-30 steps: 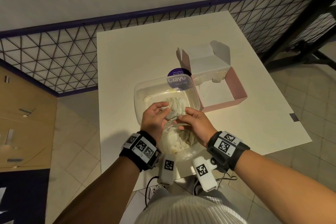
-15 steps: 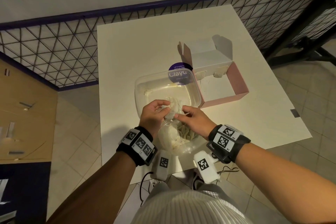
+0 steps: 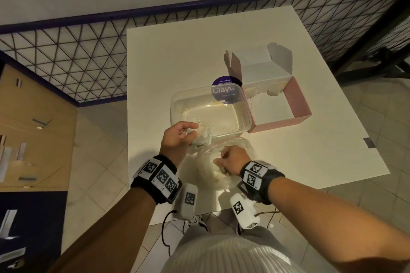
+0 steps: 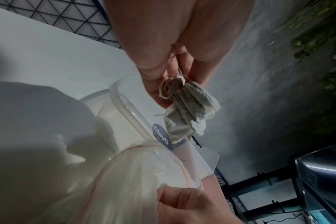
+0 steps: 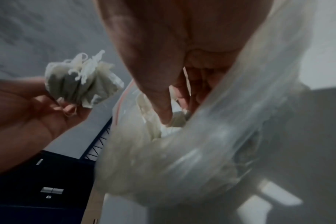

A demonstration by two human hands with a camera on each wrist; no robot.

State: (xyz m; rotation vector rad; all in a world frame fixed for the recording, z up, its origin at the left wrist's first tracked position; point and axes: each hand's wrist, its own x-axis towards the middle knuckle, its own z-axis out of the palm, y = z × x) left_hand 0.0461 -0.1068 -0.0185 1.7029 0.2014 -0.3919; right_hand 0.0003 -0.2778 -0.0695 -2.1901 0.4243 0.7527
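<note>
My left hand [image 3: 178, 139] pinches a bundle of tea bags [image 3: 200, 135] over the near left corner of a clear plastic container [image 3: 177, 101]. In the left wrist view the bundle [image 4: 190, 109] hangs from the fingertips of that hand [image 4: 163, 50] above the container's rim [image 4: 128, 110]. My right hand [image 3: 230, 159] is down inside the mouth of a clear zip bag [image 3: 207, 169] near the table's front edge. In the right wrist view its thumb and fingers [image 5: 163, 63] curl on pale tea bags inside the bag [image 5: 182, 151]; the left hand's bundle [image 5: 81, 81] shows beside it.
An open pink box [image 3: 298, 99] with white scraps inside stands right of the container on the white table [image 3: 168, 57]. A purple round sticker [image 3: 224, 93] shows through the container. A black mesh fence [image 3: 66, 57] runs behind and left of the table.
Both hands were together at the bundle above the bag. My left hand has carried the bundle left to the container's corner, and my right hand has dropped into the zip bag.
</note>
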